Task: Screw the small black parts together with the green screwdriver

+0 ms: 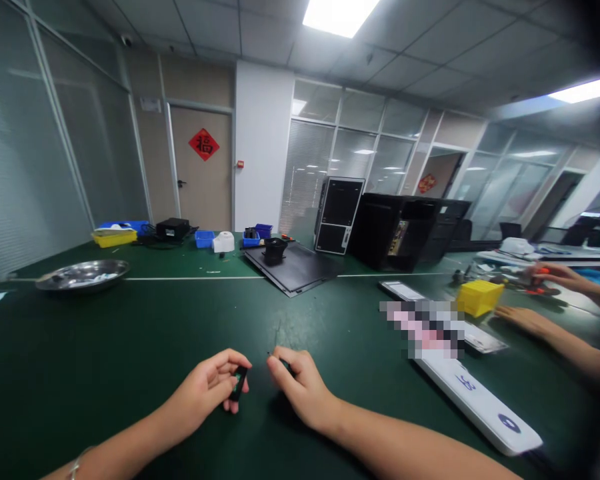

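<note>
My left hand [215,387] is closed on a small black rectangular part with a green patch [239,383], gripped between thumb and fingers. Close by on its right, my right hand [303,387] is curled shut around a thin dark object [287,366]. A short narrow tip of it sticks out past the thumb, towards the left hand; most of it is hidden by the fingers, so its kind cannot be made out. Both hands are low over the dark green table [180,327], a small gap apart.
A long white case [475,393] lies right of my hands, partly pixelated. Beyond it are a yellow bin [479,297] and another person's hands [527,321]. Further back stand a metal bowl [85,277], a black panel [300,270] and computer cases [338,213].
</note>
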The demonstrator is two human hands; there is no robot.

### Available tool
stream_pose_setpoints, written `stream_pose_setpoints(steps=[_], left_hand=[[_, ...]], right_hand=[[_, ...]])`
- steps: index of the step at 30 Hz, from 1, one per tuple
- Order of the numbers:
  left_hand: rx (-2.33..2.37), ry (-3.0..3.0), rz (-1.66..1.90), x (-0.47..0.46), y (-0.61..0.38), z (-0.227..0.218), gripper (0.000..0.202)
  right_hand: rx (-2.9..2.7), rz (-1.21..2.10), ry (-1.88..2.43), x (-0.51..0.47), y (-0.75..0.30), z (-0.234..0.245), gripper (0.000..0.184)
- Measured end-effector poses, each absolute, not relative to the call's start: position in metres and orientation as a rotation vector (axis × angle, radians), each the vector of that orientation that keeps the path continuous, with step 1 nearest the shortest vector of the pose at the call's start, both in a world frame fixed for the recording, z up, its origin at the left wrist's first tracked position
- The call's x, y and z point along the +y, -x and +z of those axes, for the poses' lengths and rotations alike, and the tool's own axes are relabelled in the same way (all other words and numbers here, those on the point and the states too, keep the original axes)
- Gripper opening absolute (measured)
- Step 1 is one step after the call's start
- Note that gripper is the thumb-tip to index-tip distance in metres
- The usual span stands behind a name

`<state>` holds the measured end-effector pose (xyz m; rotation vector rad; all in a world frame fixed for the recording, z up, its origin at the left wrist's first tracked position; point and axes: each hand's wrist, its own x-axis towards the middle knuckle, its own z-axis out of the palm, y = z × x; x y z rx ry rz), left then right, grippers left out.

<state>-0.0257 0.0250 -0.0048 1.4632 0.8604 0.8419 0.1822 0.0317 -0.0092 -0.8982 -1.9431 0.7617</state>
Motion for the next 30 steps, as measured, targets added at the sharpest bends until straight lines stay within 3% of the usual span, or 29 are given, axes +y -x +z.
stream_pose_setpoints(steps=[23,30], left_hand=[[0.859,-1.483,0.839,0.026,0.027,-0.007,0.03],[0.865,-1.477,0.842,0.027,0.027,-0.008,0.032]], right_hand=[[-2.02,0.688,0.882,0.029,-0.182,-0.012,0.04],[-1.957,0.77,0.798,0.02,-0.183,-0.003,0.049]])
